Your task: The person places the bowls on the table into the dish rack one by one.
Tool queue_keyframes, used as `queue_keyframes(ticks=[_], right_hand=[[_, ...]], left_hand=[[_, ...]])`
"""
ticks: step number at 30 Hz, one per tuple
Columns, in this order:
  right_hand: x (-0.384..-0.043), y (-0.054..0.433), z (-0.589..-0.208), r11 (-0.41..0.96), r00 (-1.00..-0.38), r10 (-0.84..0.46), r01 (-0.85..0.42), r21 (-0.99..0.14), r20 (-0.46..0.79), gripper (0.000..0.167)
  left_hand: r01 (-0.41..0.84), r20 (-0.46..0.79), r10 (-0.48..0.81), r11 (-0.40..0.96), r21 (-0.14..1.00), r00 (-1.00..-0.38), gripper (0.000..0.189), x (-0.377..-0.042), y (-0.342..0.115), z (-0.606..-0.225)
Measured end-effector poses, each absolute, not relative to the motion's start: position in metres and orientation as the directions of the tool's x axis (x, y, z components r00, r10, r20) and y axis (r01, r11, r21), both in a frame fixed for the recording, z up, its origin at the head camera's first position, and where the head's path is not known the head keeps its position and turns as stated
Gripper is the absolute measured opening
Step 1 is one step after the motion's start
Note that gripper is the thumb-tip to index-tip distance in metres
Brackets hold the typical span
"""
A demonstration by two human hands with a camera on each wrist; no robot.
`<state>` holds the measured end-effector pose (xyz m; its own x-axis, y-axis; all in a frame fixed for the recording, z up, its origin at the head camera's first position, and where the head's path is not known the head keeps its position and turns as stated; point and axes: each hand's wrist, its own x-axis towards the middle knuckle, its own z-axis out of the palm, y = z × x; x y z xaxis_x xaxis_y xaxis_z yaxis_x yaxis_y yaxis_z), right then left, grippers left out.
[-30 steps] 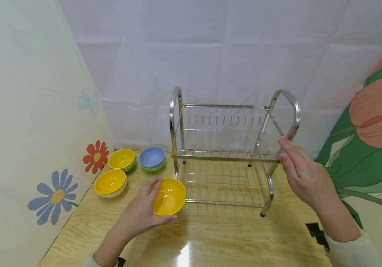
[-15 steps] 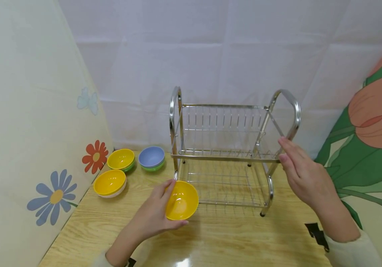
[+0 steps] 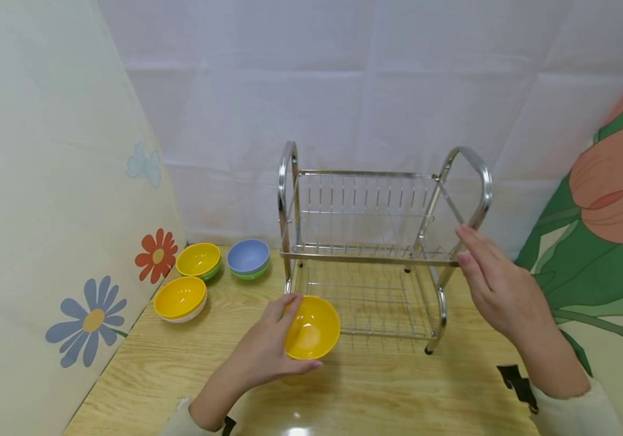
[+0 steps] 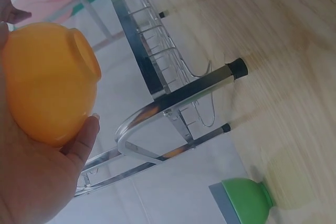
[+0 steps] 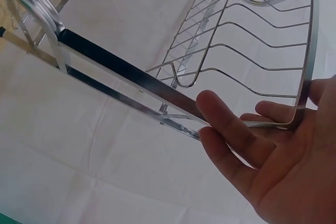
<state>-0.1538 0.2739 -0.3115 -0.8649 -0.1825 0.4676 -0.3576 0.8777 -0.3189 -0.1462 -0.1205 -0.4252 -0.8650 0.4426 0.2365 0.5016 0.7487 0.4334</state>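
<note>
My left hand (image 3: 262, 354) grips a yellow bowl (image 3: 313, 330) by its rim, fingers at the far side and thumb at the near side. Its hollow faces up toward the head camera, a little tilted, in front of the rack's lower left corner. The left wrist view shows the bowl (image 4: 50, 85) from outside, above the table. At the right, my right hand (image 3: 502, 287) holds the corner of the upper shelf of a metal dish rack (image 3: 371, 259). In the right wrist view, that shelf's edge runs between the thumb and fingers of my hand (image 5: 283, 150).
Left of the rack stand stacked bowls: yellow on green (image 3: 198, 260), yellow on white (image 3: 180, 298), and blue on green (image 3: 248, 257). White cloth (image 3: 344, 91) hangs behind the rack, with printed panels at both sides. The wooden table (image 3: 376, 393) extends in front.
My left hand has carried the yellow bowl rightward along the front of the rack, less in the last half second. My right hand and the stacked bowls have stayed put.
</note>
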Motion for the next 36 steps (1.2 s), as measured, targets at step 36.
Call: queue_keyframes(ticks=[36], right_hand=[[-0.117, 0.188, -0.395, 0.577, -0.649, -0.003, -0.622, -0.529, 0.761, 0.039]], left_hand=[[0.577, 0.327, 0.476, 0.656, 0.487, -0.817, 0.119, -0.143, -0.078, -0.426]])
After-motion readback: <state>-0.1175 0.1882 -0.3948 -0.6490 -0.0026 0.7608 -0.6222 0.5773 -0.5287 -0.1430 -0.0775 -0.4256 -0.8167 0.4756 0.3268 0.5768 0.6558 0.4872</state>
